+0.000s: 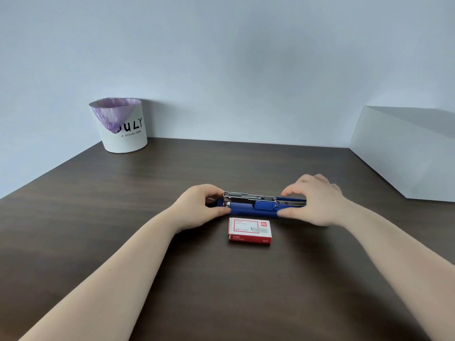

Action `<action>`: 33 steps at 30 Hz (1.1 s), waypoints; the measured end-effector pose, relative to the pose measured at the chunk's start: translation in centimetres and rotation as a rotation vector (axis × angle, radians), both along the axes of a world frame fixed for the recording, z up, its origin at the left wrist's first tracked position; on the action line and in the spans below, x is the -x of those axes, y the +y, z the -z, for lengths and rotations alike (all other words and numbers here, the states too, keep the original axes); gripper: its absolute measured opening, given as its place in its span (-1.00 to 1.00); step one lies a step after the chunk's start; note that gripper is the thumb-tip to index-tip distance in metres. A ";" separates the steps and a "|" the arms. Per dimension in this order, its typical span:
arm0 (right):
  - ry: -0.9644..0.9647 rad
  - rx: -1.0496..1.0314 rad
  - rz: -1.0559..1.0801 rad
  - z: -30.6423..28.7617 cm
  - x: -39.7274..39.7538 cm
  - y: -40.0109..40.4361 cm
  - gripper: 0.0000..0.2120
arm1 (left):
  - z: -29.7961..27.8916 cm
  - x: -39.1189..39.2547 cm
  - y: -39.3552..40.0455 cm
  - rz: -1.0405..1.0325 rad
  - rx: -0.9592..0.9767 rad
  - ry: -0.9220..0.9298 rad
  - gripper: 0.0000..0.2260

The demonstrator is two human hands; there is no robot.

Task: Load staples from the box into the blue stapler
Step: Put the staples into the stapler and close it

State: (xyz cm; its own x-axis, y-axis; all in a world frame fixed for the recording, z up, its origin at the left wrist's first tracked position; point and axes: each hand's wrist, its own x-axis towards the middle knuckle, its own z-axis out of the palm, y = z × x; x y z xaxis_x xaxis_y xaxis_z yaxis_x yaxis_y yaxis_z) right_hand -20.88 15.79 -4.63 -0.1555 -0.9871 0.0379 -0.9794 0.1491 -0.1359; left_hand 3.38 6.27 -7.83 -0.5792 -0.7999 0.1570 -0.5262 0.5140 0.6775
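The blue stapler [256, 205] lies lengthwise across the dark wooden table [123, 217], folded open so its metal staple channel faces up. My left hand [200, 207] grips its left end, thumb in front and fingers behind. My right hand [315, 201] holds the right end, where the blue top arm lies flat, pinched between thumb and fingers. Just in front of the stapler sits a small red and white staple box [250, 230], closed and flat on the table, with neither hand touching it.
A white bin [123, 126] with a purple liner stands at the table's back left corner against the wall. A pale grey box [406, 153] sits at the right edge.
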 end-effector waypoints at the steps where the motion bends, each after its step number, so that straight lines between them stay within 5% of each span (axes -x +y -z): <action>1: 0.040 -0.063 0.001 -0.1 0.1 0.1 -0.59 | 0.0 0.0 0.0 -0.001 0.004 -0.002 -0.80; 7: -0.019 -0.134 0.015 -0.6 0.9 0.1 -0.72 | -0.1 0.1 0.3 -0.014 0.036 -0.035 -0.80; 15: -0.030 0.143 -0.066 -4.3 -0.3 0.4 -0.59 | -0.1 0.3 0.2 -0.019 0.050 -0.057 -0.77; 20: -0.241 0.411 -0.253 -4.8 -3.9 -0.5 -0.55 | -0.1 0.1 0.3 -0.026 0.043 -0.045 -0.77; 25: -0.403 0.333 -0.308 -2.2 -6.7 -2.2 -0.48 | 0.0 0.1 0.4 -0.039 0.042 -0.028 -0.78; 29: -0.278 0.216 -0.320 -0.2 -6.4 -2.3 -0.69 | 0.1 0.1 0.3 -0.012 0.048 -0.031 -0.86; 33: -0.253 0.204 -0.265 0.3 -5.1 -1.6 -0.67 | 0.1 0.2 0.2 -0.009 0.032 -0.025 -0.83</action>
State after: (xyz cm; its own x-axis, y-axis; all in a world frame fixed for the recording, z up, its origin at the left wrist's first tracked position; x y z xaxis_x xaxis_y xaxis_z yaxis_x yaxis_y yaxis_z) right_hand -15.77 14.18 -4.94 0.0736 -0.9704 0.2300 -0.9121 -0.1587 -0.3780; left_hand 3.19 6.48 -7.95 -0.5763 -0.7997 0.1682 -0.5470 0.5304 0.6476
